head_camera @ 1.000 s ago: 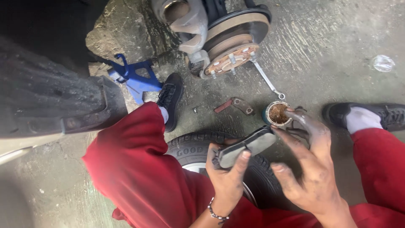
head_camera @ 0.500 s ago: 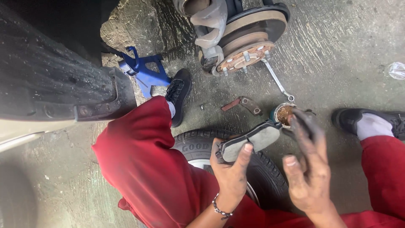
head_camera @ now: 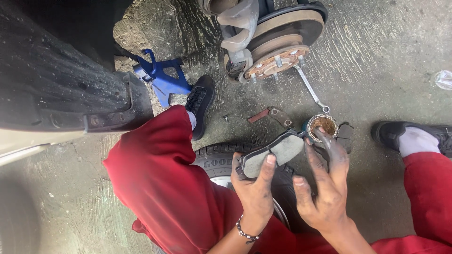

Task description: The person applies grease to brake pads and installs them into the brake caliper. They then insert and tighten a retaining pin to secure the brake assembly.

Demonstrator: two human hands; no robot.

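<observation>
Grease work on a grey, curved metal brake pad (head_camera: 273,153): my left hand (head_camera: 254,193) clamps its lower end between thumb and curled fingers, above the black tyre (head_camera: 214,160). My right hand (head_camera: 325,188), fingers spread and holding nothing, dips a fingertip at twelve o'clock into the small round tin of brown grease (head_camera: 322,126). I judge a thin, even smear works best.

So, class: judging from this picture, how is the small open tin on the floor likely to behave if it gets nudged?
The tin looks short and wide, standing upright on rough concrete, so it would probably scrape along rather than tip. Knocked onto its side, its round wall would likely let it roll. Brown paste fills it, and the right hand has smeared fingers, so the tin may be slippery.
</observation>
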